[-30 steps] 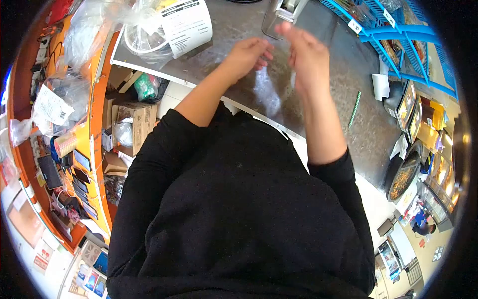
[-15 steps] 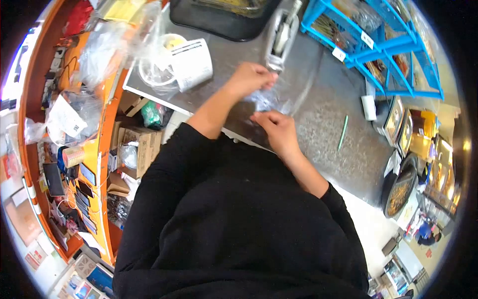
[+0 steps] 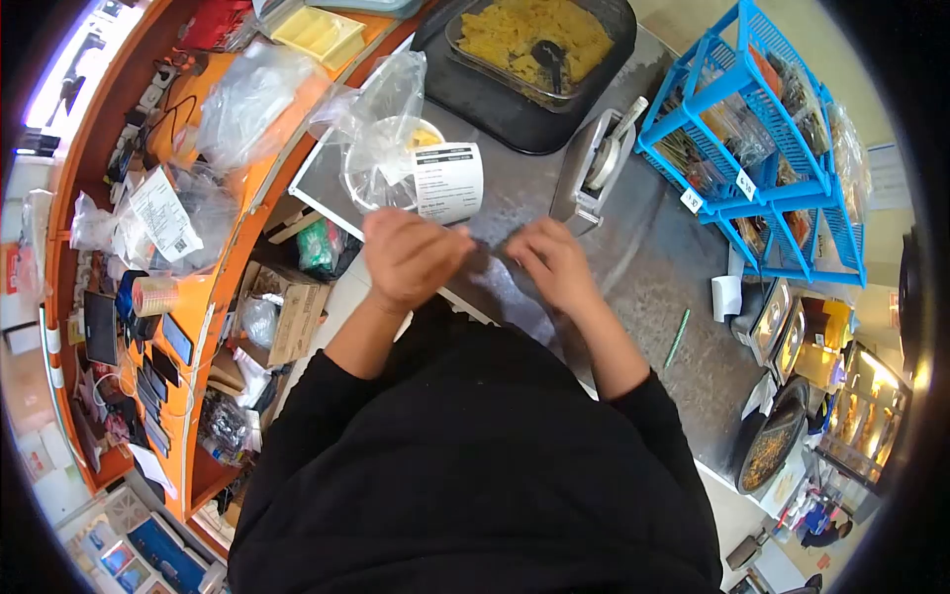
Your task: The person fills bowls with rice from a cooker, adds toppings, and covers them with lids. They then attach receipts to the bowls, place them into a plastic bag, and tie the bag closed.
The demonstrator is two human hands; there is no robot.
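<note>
My left hand [image 3: 411,259], slightly blurred, is just below the paper slip with its fingers bent together and tips pointing right. To its right, my right hand [image 3: 550,262] hovers over the metal table [image 3: 633,297] with thumb and fingers pinched in. Shiny, clear plastic film [image 3: 510,294] shows between and below the hands; I cannot tell what the fingertips hold. A white round tub [image 3: 358,170] in a clear bag stands above my left hand, with a printed paper slip [image 3: 447,183] against its side. Beyond my right hand stands a grey tape dispenser [image 3: 599,168].
A black tray [image 3: 445,94] carries a glass dish of yellow food [image 3: 529,35] with a black spoon. Blue basket racks [image 3: 732,198] of packets stand at right. A green straw [image 3: 678,337] lies on the table. An orange shelf [image 3: 213,327] with phones runs along the left.
My left hand has moved left and down, from near the tape dispenser to below the slip. My right hand stays pinched. The view has shifted, showing more of the tray.
</note>
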